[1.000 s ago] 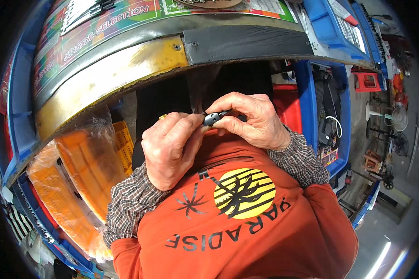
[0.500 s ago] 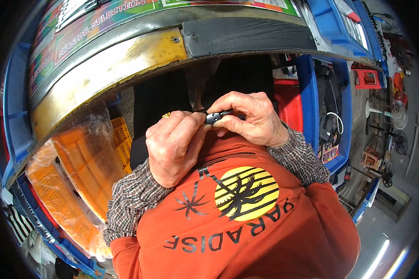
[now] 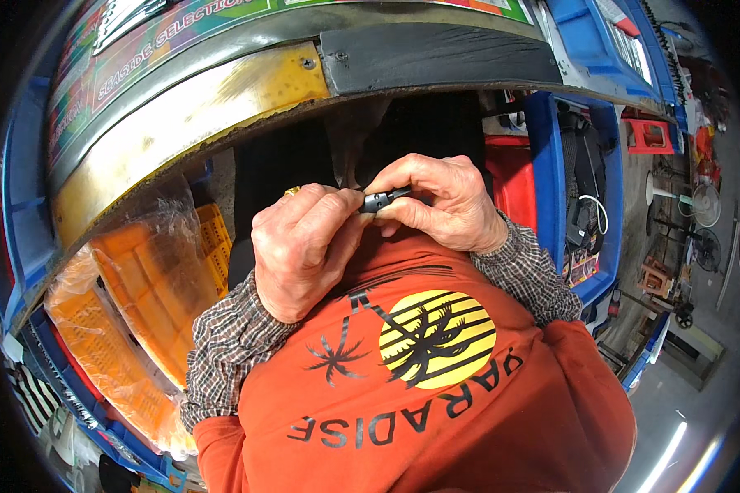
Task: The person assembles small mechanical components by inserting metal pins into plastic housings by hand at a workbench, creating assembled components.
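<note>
At twelve o'clock of centre I see the small black cylindrical fitting, left hand pinching its nine-o'clock end, right hand its three-o'clock end; I'd hold both grips light, ends aligned.

The small part near the clock's centre is black. At six o'clock the shirt is orange-red, printed with a yellow disc striped in black and with black palms. The cuffs, at eight and three o'clock, are checked dark and off-white. Orange crates show at nine, a blue bin at two; the surface's edge strips are brassy yellow at ten, dark grey towards twelve.
</note>
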A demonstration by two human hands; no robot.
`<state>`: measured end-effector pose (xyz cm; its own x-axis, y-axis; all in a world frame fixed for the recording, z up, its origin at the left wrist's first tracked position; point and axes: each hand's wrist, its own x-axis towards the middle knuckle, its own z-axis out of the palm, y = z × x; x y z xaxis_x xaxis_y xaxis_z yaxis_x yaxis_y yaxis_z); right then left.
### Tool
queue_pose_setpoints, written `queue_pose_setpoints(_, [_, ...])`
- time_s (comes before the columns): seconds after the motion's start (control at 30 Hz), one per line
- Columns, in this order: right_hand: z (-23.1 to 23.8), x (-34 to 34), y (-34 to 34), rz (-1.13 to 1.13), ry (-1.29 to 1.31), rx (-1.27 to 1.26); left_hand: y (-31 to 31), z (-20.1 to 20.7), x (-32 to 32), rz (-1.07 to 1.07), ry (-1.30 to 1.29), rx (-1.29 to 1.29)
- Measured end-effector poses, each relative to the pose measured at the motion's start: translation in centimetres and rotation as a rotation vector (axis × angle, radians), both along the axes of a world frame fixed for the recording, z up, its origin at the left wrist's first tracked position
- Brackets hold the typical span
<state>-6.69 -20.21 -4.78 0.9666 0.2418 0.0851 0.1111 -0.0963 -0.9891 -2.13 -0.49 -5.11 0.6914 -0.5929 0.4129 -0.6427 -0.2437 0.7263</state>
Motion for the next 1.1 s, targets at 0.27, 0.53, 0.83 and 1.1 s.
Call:
queue_pose_setpoints(0.27, [0.1, -0.5, 0.5, -0.087, -0.093, -0.076, -0.4, 0.1, -0.7, 0.102, -0.027, -0.035])
queue_pose_setpoints(0.53, [-0.2, -0.2, 0.3, -0.065, -0.058, -0.044, 0.0, -0.1, 0.0, 0.029, 0.008, -0.009])
queue_pose_setpoints(0.83, [1.0, 1.1, -0.3, -0.058, -0.162, -0.152, -0.4, 0.5, 0.9, 0.051, -0.084, -0.037])
queue_pose_setpoints(1.1, [6.0, 3.9, -1.7, -0.163, -0.291, -0.365, -0.2, 2.7, 2.6, 0.091, -0.138, -0.019])
